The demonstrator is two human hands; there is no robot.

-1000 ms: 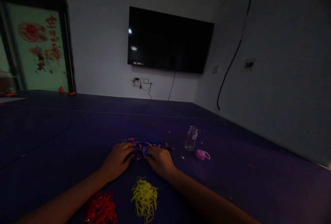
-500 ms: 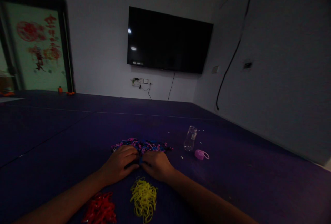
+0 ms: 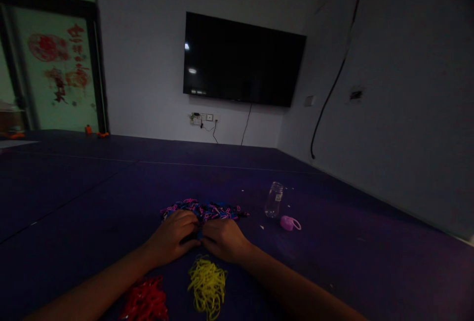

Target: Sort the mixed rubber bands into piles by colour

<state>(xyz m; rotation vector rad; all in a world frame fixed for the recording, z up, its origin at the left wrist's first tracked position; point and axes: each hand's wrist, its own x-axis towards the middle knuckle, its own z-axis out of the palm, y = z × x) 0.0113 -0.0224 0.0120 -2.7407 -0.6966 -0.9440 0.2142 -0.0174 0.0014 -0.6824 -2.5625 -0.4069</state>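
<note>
My left hand (image 3: 177,236) and my right hand (image 3: 222,238) meet at the near edge of a mixed pile of small pink, blue and black loops (image 3: 217,209). Their fingers curl inward, with the tips close together. A bit of blue (image 3: 200,235) shows between the fingertips; whether either hand grips it is too dark to tell. Below my hands lies a tangled heap of yellow rubber bands (image 3: 208,284). A heap of glossy red bands (image 3: 145,301) is beside my left forearm.
An uncapped clear bottle (image 3: 273,203) stands right of the pile, its pink looped lid (image 3: 287,222) beside it. White scraps (image 3: 261,227) dot the purple tabletop (image 3: 111,187). Orange objects (image 3: 101,135) sit at the far left edge. A television (image 3: 242,59) hangs on the wall.
My right fingers have drawn slightly closer to my left fingertips, and less of the blue bit shows. The whole view has shifted a little; the heaps, bottle and lid stay put.
</note>
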